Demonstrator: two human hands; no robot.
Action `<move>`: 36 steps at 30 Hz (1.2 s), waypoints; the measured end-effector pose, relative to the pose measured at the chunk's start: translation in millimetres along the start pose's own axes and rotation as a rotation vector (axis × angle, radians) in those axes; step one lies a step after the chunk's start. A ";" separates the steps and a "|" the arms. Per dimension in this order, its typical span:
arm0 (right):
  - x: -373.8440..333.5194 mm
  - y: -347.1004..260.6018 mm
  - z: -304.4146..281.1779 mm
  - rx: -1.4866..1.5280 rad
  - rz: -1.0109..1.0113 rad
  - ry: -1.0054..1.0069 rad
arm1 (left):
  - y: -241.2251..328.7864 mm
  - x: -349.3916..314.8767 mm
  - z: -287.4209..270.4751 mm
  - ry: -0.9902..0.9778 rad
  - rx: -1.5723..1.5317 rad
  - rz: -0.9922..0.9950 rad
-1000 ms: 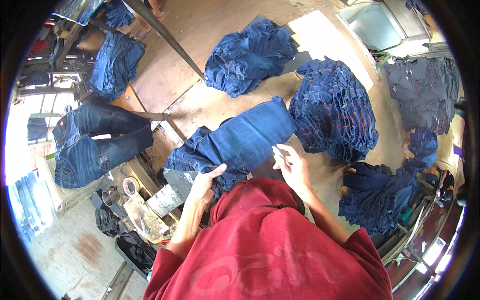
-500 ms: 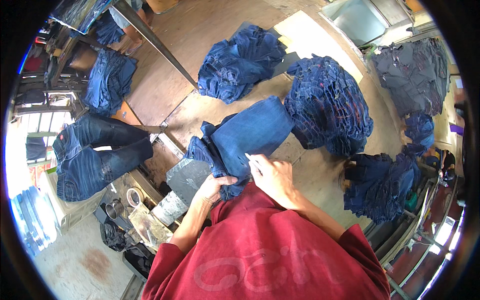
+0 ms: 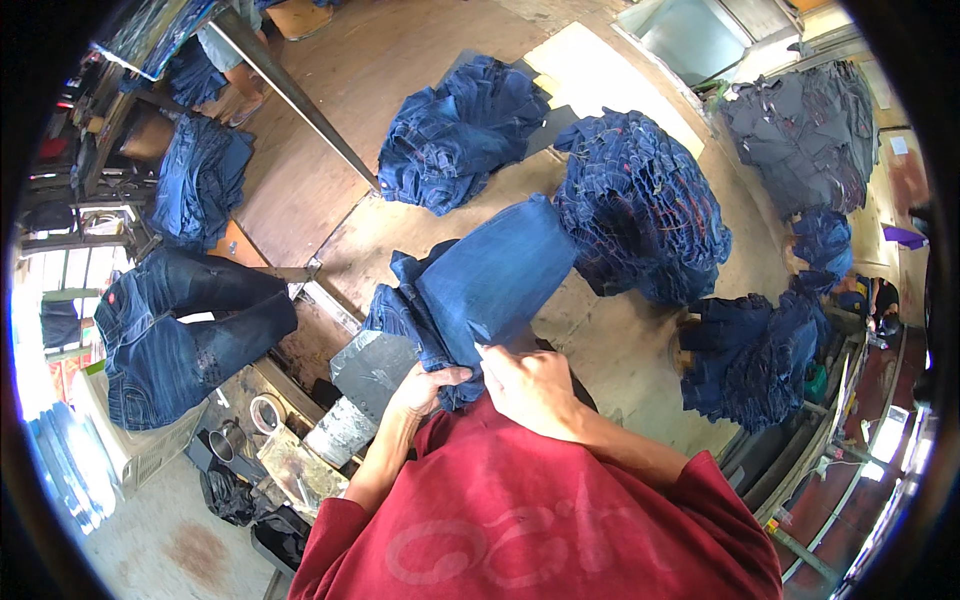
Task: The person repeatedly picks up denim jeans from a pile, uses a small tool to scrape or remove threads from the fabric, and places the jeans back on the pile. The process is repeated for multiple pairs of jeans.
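Observation:
A pair of blue jeans (image 3: 490, 275) lies folded in front of me, its smooth leg stretching away to the upper right. My left hand (image 3: 428, 387) is closed on the bunched near-left part, thumb on top. Close beside it, my right hand (image 3: 532, 390) is closed, pressed against the leg's near end. Between its fingers shows the whitish tip of a small tool (image 3: 481, 349); its kind cannot be made out. A small fold of denim stands up at that tip. Under the jeans, to the left, sits a dark grey board (image 3: 372, 368).
Beyond the jeans are two denim piles (image 3: 460, 135) (image 3: 645, 205). Another denim heap (image 3: 755, 355) is at right, with a grey garment pile (image 3: 805, 135) behind it. Dark jeans (image 3: 185, 330) drape at left near a tape roll (image 3: 267, 413) and metal cup (image 3: 228, 441). A metal pole (image 3: 295, 95) slants at upper left.
My right hand has moved a little nearer and left along the leg, raising a small fold in the denim. My left hand keeps its hold. The whole view has shifted slightly.

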State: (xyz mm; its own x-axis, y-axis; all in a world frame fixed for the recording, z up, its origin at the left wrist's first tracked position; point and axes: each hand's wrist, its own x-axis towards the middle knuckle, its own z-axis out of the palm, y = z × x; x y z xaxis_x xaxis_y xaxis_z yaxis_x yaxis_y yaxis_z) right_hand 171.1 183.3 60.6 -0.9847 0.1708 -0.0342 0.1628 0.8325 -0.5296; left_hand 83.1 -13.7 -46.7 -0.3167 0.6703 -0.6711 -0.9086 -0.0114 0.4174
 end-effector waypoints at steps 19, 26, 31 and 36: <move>107.2 306.3 91.7 0.879 1.063 0.164 | -19.8 1.8 6.3 0.477 -0.364 0.088; 118.1 325.8 101.4 0.271 0.822 0.153 | -19.1 -9.7 35.5 0.465 -0.247 0.233; 112.1 335.6 97.2 0.448 0.872 0.055 | -30.5 -20.8 27.5 0.525 -0.245 0.250; 133.8 347.6 86.3 0.351 0.800 0.181 | -7.6 7.3 16.2 0.676 -0.249 0.171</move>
State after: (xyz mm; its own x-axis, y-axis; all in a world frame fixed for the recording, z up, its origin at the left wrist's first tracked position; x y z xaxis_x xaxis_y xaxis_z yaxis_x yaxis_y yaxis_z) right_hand 90.6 450.0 -201.2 -0.5549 0.7369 -0.3860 0.7395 0.2244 -0.6346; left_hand 92.1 3.3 -44.8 -0.4846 0.0416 -0.8738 -0.8412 -0.2963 0.4524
